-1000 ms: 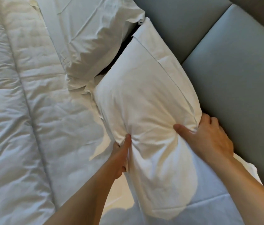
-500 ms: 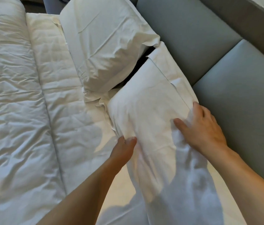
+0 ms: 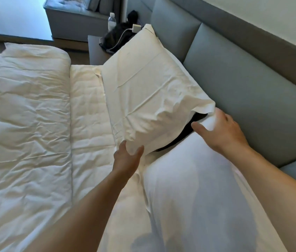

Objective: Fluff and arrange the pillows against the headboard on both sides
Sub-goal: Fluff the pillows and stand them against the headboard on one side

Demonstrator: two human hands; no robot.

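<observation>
Currently, task progress: judged partly done; both pillows already lie along the headboard [image 3: 243, 84], but neither looks squared up or plumped.
Near pillow [image 3: 189, 188]: lies against the headboard on the person's side, its far corner under the right hand.
Far pillow [image 3: 147, 95]: leans on the headboard just beyond the near pillow, its case rumpled, its open end overlapping the near pillow's corner.
Left hand [image 3: 127, 159]: spread open, palm toward the far pillow's lower corner, holding nothing; contact cannot be told.
Right hand [image 3: 221, 131]: open, fingers loosely spread beside the headboard, resting on a fold of white case; no closed grip visible.
Remaining work: likely fluffing and straightening the far pillow, then evening the pair.
Duvet [image 3: 23, 124]: folded back, well away from the headboard.
Containers: pillowcases only; the far one gapes darkly at its open end.
</observation>
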